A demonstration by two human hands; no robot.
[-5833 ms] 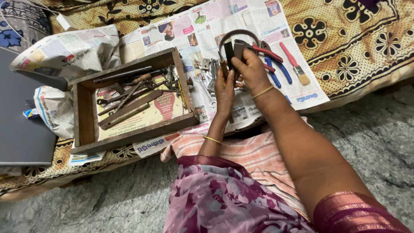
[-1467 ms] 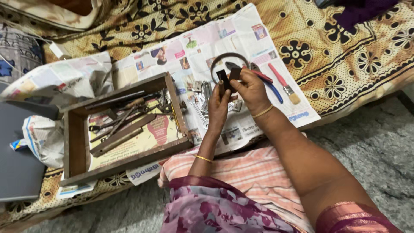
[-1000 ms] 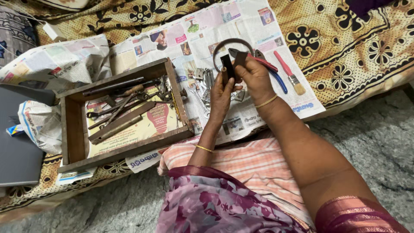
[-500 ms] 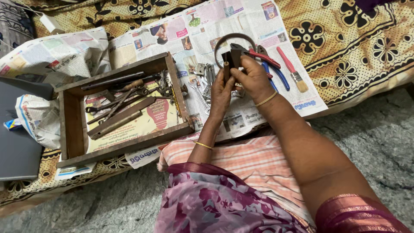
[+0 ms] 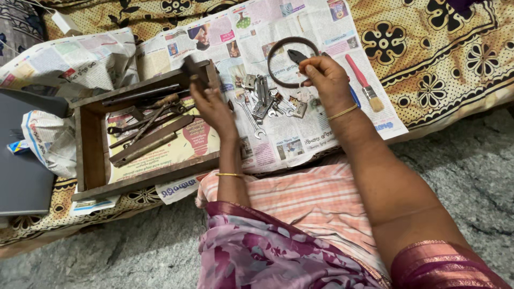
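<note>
A patterned yellow-brown bedspread (image 5: pixel 444 64) is spread over a low bed, and sheets of newspaper (image 5: pixel 300 134) are laid across it above a grey floor. On the paper a shallow wooden tray (image 5: pixel 88 160) is set, and old hand tools are laid in it, long axes slanting from lower left to upper right.

The left hand (image 5: pixel 211 104) is held over the tray's right wall, its fingers (image 5: pixel 197 88) closed on a small dark piece (image 5: pixel 190 65) that is blurred; its kind cannot be told. The piece is raised just above the tray's far right corner.

To the right of the tray, the right hand (image 5: pixel 326 77) is lifted over the newspaper, fingers pinched on dark pliers (image 5: pixel 296 55) whose nose points left, inside a dark ring-shaped band (image 5: pixel 274 51). This hand is well apart from the tray; the left is the nearer one.

Between tray and right hand a heap of small spanners and metal bits (image 5: pixel 265 101) is scattered. Further right a red-handled brush (image 5: pixel 364 83) is laid, and a blue handle (image 5: pixel 355 97) just beside the wrist. Left of the tray a grey laptop (image 5: pixel 21 160) is seen.
</note>
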